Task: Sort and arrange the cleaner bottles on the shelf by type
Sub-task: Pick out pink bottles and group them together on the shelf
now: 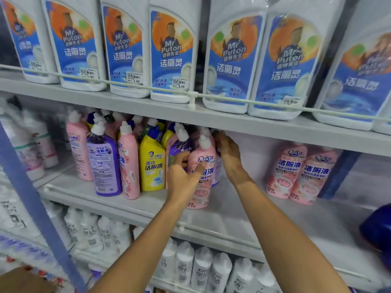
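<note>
Both forearms are stretched up to the middle shelf (pixel 237 210). A pink bottle (pixel 202 194), stood upright at the right end of the mixed bottle group, is grasped by the left hand (pixel 183 178), thumb laid across its label. The right hand (pixel 229 157) is curled just behind that bottle's neck; whether anything is gripped there cannot be told.
</note>
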A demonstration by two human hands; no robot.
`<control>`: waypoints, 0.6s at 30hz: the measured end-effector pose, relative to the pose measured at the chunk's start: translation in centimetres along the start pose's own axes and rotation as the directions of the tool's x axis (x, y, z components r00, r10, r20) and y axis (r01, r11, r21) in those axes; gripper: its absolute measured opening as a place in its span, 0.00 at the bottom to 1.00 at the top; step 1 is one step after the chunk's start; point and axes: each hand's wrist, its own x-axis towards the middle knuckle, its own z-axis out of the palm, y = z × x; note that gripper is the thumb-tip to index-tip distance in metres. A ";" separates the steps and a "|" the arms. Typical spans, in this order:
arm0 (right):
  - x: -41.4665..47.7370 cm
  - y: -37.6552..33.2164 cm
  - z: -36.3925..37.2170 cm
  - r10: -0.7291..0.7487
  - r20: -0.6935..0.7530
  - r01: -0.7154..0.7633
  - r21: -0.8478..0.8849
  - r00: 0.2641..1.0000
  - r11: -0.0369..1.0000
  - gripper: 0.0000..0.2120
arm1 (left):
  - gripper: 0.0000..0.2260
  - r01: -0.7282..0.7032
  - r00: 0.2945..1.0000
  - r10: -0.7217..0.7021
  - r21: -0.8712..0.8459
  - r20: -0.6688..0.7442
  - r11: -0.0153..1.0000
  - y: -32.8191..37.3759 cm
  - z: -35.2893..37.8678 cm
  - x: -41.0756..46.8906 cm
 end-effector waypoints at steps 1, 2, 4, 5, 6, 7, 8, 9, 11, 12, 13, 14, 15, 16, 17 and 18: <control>0.1 0.5 -0.1 -0.002 0.004 0.002 0.010 1.000 1.000 0.19 | 0.16 0.034 0.999 -0.034 0.000 0.009 0.999 -0.5 0.3 -0.1; 0.4 1.0 -0.1 -0.009 0.014 0.008 0.012 1.000 1.000 0.18 | 0.19 0.088 0.995 -0.088 0.015 0.037 0.996 -1.2 0.5 -0.3; 0.7 1.7 -0.3 -0.039 0.039 0.040 -0.034 0.998 0.999 0.15 | 0.24 0.177 0.978 -0.183 0.073 0.099 0.982 -3.1 0.8 -0.9; 0.8 1.8 -0.4 -0.052 0.046 0.055 -0.069 0.998 0.996 0.13 | 0.24 0.190 0.973 -0.200 0.086 0.118 0.978 -4.1 0.9 -1.3; 0.9 2.0 -0.6 -0.057 0.048 0.061 -0.100 0.997 0.993 0.11 | 0.21 0.192 0.971 -0.202 0.087 0.127 0.978 -4.9 0.8 -1.7; 1.0 2.2 -0.6 -0.055 0.049 0.061 -0.123 0.997 0.991 0.10 | 0.20 0.187 0.972 -0.196 0.079 0.130 0.979 -5.4 0.6 -1.9; 1.0 2.5 -0.6 -0.052 0.055 0.060 -0.138 0.997 0.989 0.09 | 0.19 0.177 0.973 -0.186 0.071 0.137 0.982 -5.7 0.3 -2.1; 1.0 2.8 -0.7 -0.048 0.073 0.059 -0.152 0.996 0.987 0.09 | 0.19 0.169 0.973 -0.176 0.061 0.146 0.984 -5.9 -0.1 -2.0; 1.0 3.7 -0.6 -0.024 0.126 0.044 -0.157 0.992 0.987 0.08 | 0.22 0.149 0.974 -0.154 0.042 0.168 0.988 -5.7 -1.0 -1.9; 1.0 4.4 -0.5 -0.015 0.147 0.037 -0.147 0.989 0.989 0.08 | 0.25 0.144 0.973 -0.148 0.037 0.175 0.989 -5.6 -1.6 -2.0; 0.8 5.1 -0.3 -0.010 0.161 0.033 -0.143 0.987 0.989 0.08 | 0.27 0.134 0.974 -0.138 0.033 0.178 0.990 -5.4 -2.1 -2.1; 0.6 5.9 -0.1 -0.011 0.175 0.037 -0.147 0.985 0.988 0.08 | 0.29 0.127 0.975 -0.133 0.040 0.177 0.991 -5.3 -2.6 -2.2; 0.3 6.7 0.1 -0.017 0.193 0.049 -0.162 0.981 0.986 0.07 | 0.28 0.126 0.976 -0.133 0.051 0.172 0.991 -5.3 -3.0 -2.3; 0.0 7.5 0.2 -0.021 0.209 0.056 -0.161 0.978 0.985 0.07 | 0.26 0.125 0.977 -0.134 0.063 0.164 0.990 -5.4 -3.4 -2.4; -0.3 8.1 0.4 -0.019 0.213 0.050 -0.141 0.977 0.989 0.10 | 0.22 0.128 0.978 -0.137 0.068 0.156 0.989 -5.5 -3.7 -2.4; -0.5 8.5 0.4 -0.011 0.208 0.036 -0.114 0.978 0.993 0.14 | 0.20 0.127 0.979 -0.137 0.071 0.154 0.989 -5.5 -3.9 -2.5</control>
